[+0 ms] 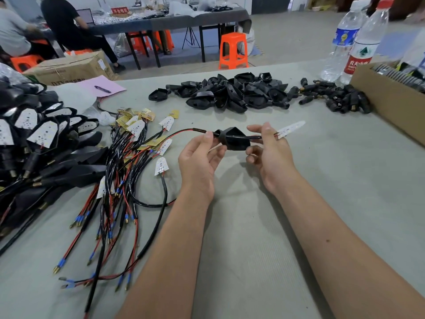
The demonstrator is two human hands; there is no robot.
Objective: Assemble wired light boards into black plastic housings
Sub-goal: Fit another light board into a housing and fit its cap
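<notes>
A black plastic housing (235,139) hangs above the grey table between my hands, with a black and red wire (181,132) threaded through it. My left hand (200,155) pinches the wire at the housing's narrow left end. My right hand (269,150) holds the wire on the housing's right side, and the white light board (291,128) sticks out past its fingers. Loose wired light boards (138,143) lie in a tangle to the left. Empty housings (230,93) are heaped at the back.
Finished assemblies (39,143) pile up at the far left. Small black connectors (338,97) lie at the back right beside a cardboard box (388,104) and two water bottles (354,42). A pink sheet with a pen (102,89) lies at the back left.
</notes>
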